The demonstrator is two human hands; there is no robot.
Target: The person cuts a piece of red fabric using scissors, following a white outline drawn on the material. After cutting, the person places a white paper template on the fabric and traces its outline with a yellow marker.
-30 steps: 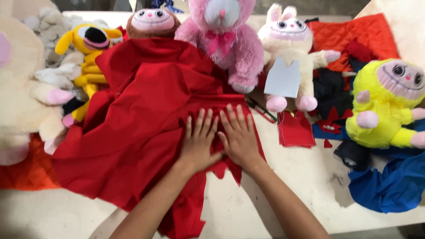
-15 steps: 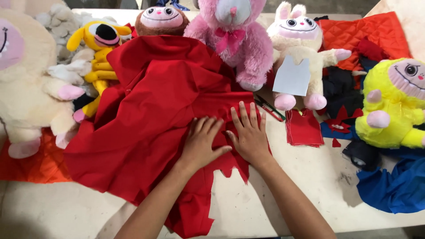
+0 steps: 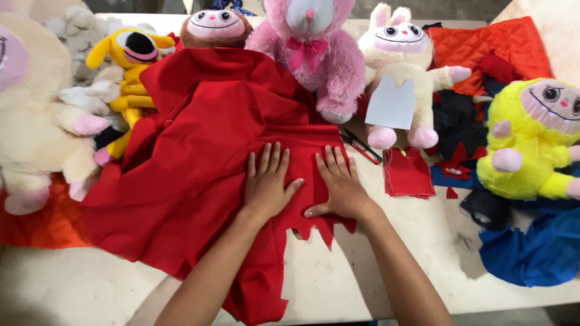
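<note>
A large red cloth (image 3: pixel 199 157) lies spread over the white table (image 3: pixel 393 265), its near edge cut into jagged points. My left hand (image 3: pixel 266 184) rests flat on the cloth with fingers spread. Beside it, my right hand (image 3: pixel 341 187) also presses flat on the cloth, fingers apart. Neither hand holds anything. A small stack of cut red pieces (image 3: pixel 409 173) sits just right of my right hand. Scissors (image 3: pixel 360 147) with red handles lie just beyond it.
Plush toys ring the cloth: a cream one (image 3: pixel 30 115) at left, a yellow one (image 3: pixel 130 72), a brown one (image 3: pixel 215 27), a pink bear (image 3: pixel 314 54), a white rabbit (image 3: pixel 402 66) with a grey paper pattern (image 3: pixel 393 104), a yellow-green one (image 3: pixel 531 139). Blue cloth (image 3: pixel 538 253) and orange quilted fabric (image 3: pixel 489 48) lie at right.
Both hands have slid slightly toward me and apart on the red cloth. The view has shifted a little.
</note>
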